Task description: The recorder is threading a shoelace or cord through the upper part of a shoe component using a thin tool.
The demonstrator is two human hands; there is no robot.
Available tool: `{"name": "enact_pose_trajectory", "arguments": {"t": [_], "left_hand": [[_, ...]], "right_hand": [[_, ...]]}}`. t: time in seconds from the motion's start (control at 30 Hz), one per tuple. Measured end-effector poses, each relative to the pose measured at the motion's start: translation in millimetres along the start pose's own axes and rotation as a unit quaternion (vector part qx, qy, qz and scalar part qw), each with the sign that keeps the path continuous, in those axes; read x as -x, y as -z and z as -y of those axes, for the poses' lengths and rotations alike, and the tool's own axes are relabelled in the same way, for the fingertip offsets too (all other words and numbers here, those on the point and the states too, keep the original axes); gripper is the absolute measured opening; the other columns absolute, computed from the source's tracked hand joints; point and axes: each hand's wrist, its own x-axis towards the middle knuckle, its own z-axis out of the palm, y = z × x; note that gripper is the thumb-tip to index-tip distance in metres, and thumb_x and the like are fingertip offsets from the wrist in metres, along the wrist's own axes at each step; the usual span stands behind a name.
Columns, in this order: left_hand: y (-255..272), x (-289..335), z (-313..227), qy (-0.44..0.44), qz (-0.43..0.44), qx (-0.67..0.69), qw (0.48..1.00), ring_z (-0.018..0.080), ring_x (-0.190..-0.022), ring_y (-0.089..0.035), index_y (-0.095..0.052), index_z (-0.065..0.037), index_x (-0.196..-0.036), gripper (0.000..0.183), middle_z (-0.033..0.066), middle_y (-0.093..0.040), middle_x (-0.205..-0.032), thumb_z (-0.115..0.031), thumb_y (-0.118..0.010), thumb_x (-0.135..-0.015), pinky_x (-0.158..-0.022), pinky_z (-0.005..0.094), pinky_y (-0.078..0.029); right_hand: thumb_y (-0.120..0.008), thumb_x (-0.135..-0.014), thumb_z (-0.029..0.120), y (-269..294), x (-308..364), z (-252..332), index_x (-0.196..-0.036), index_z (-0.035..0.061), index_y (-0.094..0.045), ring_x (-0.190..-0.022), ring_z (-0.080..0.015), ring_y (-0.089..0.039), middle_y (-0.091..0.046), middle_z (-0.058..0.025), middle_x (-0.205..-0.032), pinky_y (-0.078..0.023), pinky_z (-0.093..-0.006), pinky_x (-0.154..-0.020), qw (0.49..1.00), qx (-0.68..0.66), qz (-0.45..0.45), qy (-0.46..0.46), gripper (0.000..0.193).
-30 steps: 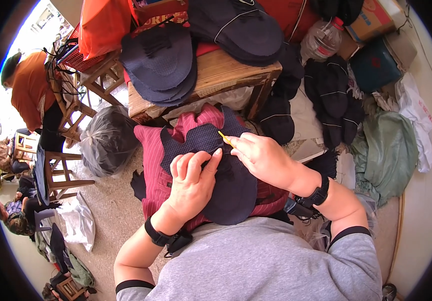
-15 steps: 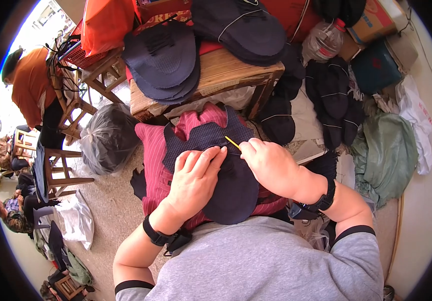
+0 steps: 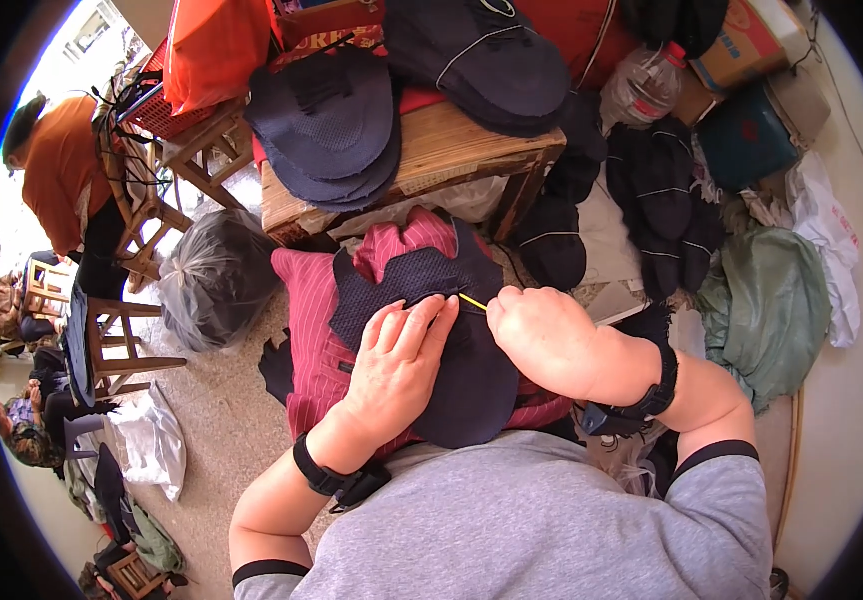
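Pinch grip: right hand (image 3: 548, 326) on thin yellow tool (image 3: 473, 303), left hand (image 3: 397, 362) over dark fabric piece (image 3: 466, 390), any pinch unclear.
Both palm-down, angled inward, tool tip beside left fingertips; looks mid-work, share done can't be told. Piece lies on pink striped cloth (image 3: 302, 300); similar dark pieces (image 3: 329, 125) stacked on wooden bench (image 3: 456, 140), status unclear.

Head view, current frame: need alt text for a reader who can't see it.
A person's right hand holds a thin yellow tool at a dark fabric piece, while the left hand rests on the fabric. The piece lies over red striped cloth; beyond it, stacked dark pads sit on a wooden bench.
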Motion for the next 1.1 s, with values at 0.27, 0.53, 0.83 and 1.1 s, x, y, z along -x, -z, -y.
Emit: {"name": "enact_pose_trajectory", "arguments": {"t": [0.27, 0.53, 0.83, 1.1], "left_hand": [[0.3, -1.1, 3.3, 0.016, 0.001, 0.035, 0.999, 0.0294, -0.119, -0.054, -0.06, -0.008, -0.141, 0.06, 0.0093, -0.052, -0.134, -0.002, -0.064, -0.082, -0.108, 0.0443, -0.043], [-0.3, -1.0, 3.4, 0.032, 0.0, 0.043, 0.999, 0.0304, -0.119, -0.053, -0.063, -0.008, -0.139, 0.059, 0.0122, -0.051, -0.133, -0.001, -0.066, -0.081, -0.104, 0.0423, -0.045], [-11.5, -9.6, 15.7, 0.112, -0.157, 0.182, 0.964, 0.0292, -0.094, -0.061, -0.067, -0.001, -0.102, 0.022, 0.0117, -0.061, -0.1, 0.008, -0.071, -0.083, -0.081, 0.0382, -0.051], [1.1, -18.5, 28.4, 0.092, -0.053, 0.105, 0.989, 0.0307, -0.092, -0.059, -0.059, -0.006, -0.1, 0.02, 0.0098, -0.059, -0.093, -0.002, -0.071, -0.085, -0.087, 0.0427, -0.042]], "right_hand": [[-0.065, -0.083, 0.013, -6.8, -25.6, -47.7, -0.088, 0.0053, -0.065, -0.076, -0.0202, -0.066, -0.06, -0.0047, -0.082, -0.055, -0.0333, -0.07, 0.978, 0.063, -0.117, 0.161, 0.009], [-0.068, -0.087, 0.013, -11.3, -39.3, -50.7, -0.092, 0.0052, -0.066, -0.078, -0.0202, -0.067, -0.062, -0.0062, -0.082, -0.055, -0.0322, -0.069, 0.968, -0.018, -0.144, 0.202, 0.01], [-0.063, -0.104, 0.015, -33.4, -45.5, -30.1, -0.1, 0.0014, -0.065, -0.054, -0.005, -0.058, -0.064, -0.0022, -0.075, -0.05, -0.0234, -0.052, 0.731, -0.669, -0.004, -0.132, 0.015], [-0.061, -0.105, 0.019, -32.3, -47.8, -25.2, -0.102, 0.0018, -0.065, -0.051, -0.006, -0.057, -0.065, -0.0035, -0.07, -0.048, -0.0235, -0.049, 0.751, -0.643, -0.02, -0.149, 0.018]]}}
